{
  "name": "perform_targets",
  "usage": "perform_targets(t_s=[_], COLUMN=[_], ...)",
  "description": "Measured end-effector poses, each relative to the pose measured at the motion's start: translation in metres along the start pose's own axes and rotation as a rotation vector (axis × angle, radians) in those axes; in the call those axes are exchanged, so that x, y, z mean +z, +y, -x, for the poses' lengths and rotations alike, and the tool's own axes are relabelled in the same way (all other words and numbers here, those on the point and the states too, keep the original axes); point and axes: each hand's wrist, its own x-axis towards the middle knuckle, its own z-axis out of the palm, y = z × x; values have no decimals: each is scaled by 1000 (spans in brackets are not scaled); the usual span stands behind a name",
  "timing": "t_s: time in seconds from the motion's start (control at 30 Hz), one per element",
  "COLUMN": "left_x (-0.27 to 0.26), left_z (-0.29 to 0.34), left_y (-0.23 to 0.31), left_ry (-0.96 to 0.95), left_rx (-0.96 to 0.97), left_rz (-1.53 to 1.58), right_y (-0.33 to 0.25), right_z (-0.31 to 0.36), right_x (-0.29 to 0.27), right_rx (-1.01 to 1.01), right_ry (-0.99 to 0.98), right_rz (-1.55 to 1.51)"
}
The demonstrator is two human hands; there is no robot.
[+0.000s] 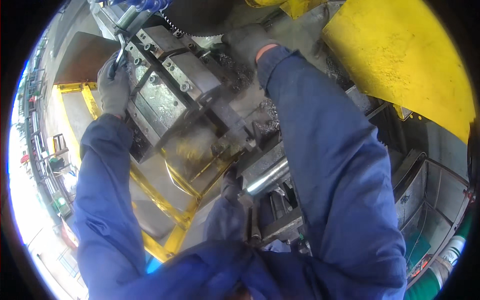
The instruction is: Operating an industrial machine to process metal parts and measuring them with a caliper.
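Observation:
My left hand point(113, 90), in a grey work glove, is closed around the lower end of a bent metal rod point(121, 47) at the left side of a machine clamp. The clamp's metal blocks point(187, 77) carry several socket-head bolts and lie between my hands. My right hand point(246, 44), also gloved, reaches past the blocks to the lower rim of a large dark disc point(200, 16) with a toothed edge. Its fingers are blurred and partly hidden, so I cannot tell whether it grips anything. Metal chips point(270, 114) lie below it.
A large yellow guard point(400, 55) stands at the right. Yellow frame bars point(157, 197) run below the clamp. Near my foot point(231, 186) is a shiny metal cylinder point(267, 177). A blue coiled hose point(150, 4) hangs at the top; a wire-sided bin point(432, 200) stands far right.

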Motion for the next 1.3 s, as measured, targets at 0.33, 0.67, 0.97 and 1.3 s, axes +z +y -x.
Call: perform_targets(t_s=[0.33,0.67,0.97,1.3], left_x=[1,4,5,6], left_z=[1,4,4,2], left_y=[-6,-1,-6,3], left_ry=[54,46,138,144], left_rx=[42,59,248,260], left_rz=[44,-66,-88,-23], right_y=[-25,-40,-62,-62], right_z=[8,12,14,33], right_x=[-16,1,-21,11], right_rx=[175,402,440,379], right_ry=[-191,-197,-360,-206], right_rz=[105,-17,60,-110])
